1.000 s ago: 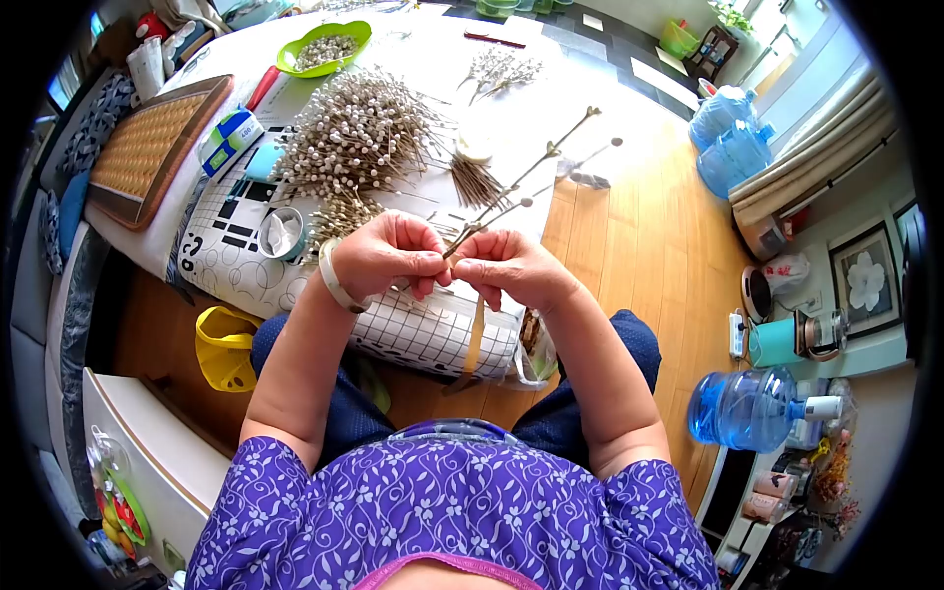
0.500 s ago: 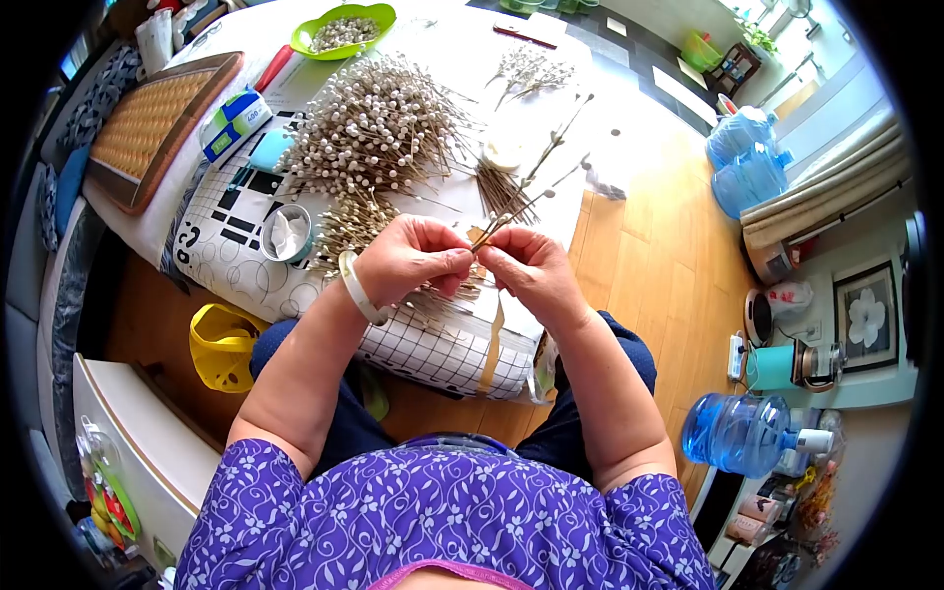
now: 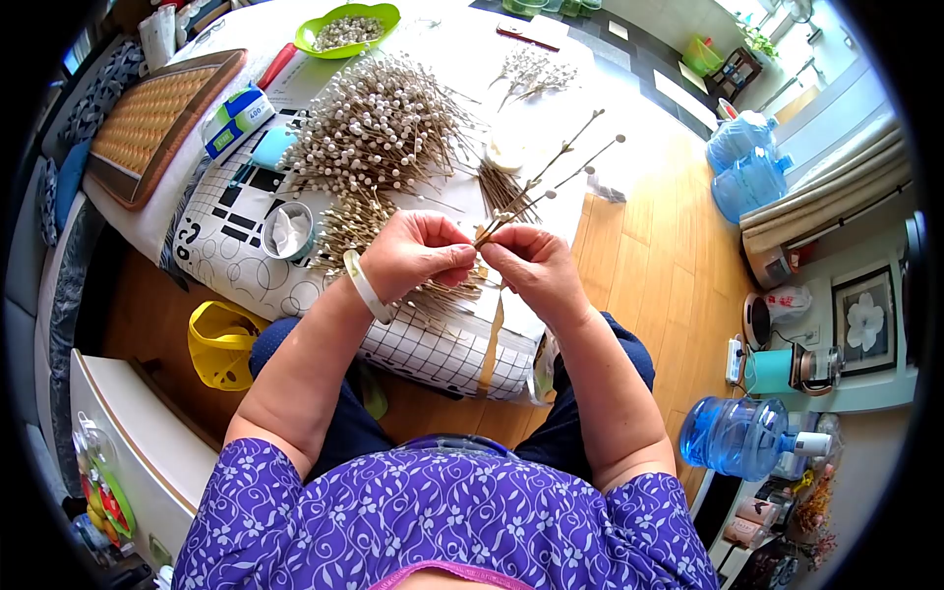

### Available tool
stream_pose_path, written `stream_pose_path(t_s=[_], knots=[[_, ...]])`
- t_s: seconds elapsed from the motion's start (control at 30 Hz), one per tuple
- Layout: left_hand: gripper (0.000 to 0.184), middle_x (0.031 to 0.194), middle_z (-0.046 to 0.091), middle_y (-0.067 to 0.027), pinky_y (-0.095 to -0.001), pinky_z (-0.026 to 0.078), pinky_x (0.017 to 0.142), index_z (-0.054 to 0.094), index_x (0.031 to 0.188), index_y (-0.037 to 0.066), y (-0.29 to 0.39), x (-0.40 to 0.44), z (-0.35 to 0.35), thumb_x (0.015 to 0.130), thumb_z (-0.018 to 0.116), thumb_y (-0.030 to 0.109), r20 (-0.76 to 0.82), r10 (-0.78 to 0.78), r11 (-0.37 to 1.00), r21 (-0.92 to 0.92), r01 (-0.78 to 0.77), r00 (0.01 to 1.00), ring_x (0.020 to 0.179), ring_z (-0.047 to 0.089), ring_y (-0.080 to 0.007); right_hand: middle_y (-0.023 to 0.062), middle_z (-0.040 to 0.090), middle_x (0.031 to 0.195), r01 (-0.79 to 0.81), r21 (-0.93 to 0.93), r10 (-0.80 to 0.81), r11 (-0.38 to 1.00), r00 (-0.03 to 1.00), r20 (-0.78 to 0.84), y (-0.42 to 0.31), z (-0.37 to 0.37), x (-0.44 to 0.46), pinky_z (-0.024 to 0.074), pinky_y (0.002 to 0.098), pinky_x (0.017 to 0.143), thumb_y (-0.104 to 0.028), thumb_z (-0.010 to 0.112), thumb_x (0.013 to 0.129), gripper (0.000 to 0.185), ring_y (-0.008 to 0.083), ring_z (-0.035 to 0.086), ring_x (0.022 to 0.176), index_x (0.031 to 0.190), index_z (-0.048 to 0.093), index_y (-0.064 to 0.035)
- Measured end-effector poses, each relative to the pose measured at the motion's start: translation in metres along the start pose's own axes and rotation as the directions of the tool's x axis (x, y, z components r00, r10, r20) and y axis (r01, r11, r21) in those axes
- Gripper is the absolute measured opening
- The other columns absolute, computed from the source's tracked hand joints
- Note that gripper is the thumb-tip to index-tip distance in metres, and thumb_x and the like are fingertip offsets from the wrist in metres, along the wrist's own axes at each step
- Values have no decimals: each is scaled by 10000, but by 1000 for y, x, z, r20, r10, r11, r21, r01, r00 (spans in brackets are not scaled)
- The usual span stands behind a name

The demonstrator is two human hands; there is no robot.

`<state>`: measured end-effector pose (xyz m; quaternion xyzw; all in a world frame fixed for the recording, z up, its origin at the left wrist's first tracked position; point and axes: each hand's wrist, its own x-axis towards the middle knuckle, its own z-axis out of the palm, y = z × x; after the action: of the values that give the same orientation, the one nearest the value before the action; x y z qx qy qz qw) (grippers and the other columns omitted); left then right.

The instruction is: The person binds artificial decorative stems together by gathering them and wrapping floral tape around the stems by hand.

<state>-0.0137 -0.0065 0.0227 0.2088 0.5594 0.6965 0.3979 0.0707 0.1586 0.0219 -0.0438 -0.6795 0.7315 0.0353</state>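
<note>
My left hand (image 3: 418,258) and my right hand (image 3: 541,273) meet over the table's near edge, pinching the lower end of a thin brown bud branch (image 3: 566,148). Its twigs fork up and to the right, with small grey and white buds. From beneath the fingers a narrow tan tape strip (image 3: 492,346) hangs down over the tablecloth. Just beyond the hands lies a big pile of stems with round white tips (image 3: 379,123). A bundle of bare brown stems (image 3: 503,189) sits by a pale tape roll (image 3: 505,153).
A small bunch of budded twigs (image 3: 533,74) lies farther back. Left on the table are a green bowl (image 3: 384,20) of white beads, a small tub (image 3: 288,232) with white contents, a tissue pack (image 3: 238,122) and a woven mat (image 3: 172,123). A yellow bag (image 3: 222,344) stands below.
The branch has turned in my fingers, its forked tips now leaning farther right and lower. Both hands stay almost in place, still pinching it.
</note>
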Motion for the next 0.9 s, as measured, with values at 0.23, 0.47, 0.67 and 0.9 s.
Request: stream_pose_path(t_s=[0.23, 0.47, 0.67, 0.9], knots=[[118, 689, 609, -81, -212, 478, 530, 589, 798, -29, -4, 2, 2, 784, 635, 79, -16, 29, 999, -44, -29, 999, 568, 568, -103, -23, 574, 690, 40, -31, -40, 999, 999, 15, 2, -3, 4, 393, 158, 522, -97, 615, 804, 87, 16, 479, 596, 811, 613, -10], [94, 654, 603, -66, -195, 465, 509, 603, 758, -34, -7, 3, 7, 777, 636, 51, -71, 68, 998, -6, -69, 995, 546, 551, -91, -38, 543, 644, 62, -148, -66, 987, 998, -23, 10, -2, 4, 371, 164, 502, -88, 605, 805, 97, 10, 453, 577, 769, 596, 1], [40, 680, 607, -61, -205, 460, 515, 611, 786, -46, -19, 1, 10, 786, 600, -8, -118, 323, 878, 407, -251, 939, 573, 557, -90, -28, 549, 638, 88, -157, -98, 984, 994, -56, 16, 2, 7, 372, 166, 488, -88, 601, 808, 102, 12, 454, 558, 771, 596, 6], [54, 701, 588, -148, -323, 462, 544, 584, 787, -28, -12, -3, 16, 742, 586, 3, 174, 688, 159, 911, -381, 705, 610, 580, -280, -21, 564, 657, 82, -140, -90, 987, 994, -54, 15, 3, 9, 377, 170, 487, -91, 598, 814, 114, 13, 458, 561, 787, 597, 20]])
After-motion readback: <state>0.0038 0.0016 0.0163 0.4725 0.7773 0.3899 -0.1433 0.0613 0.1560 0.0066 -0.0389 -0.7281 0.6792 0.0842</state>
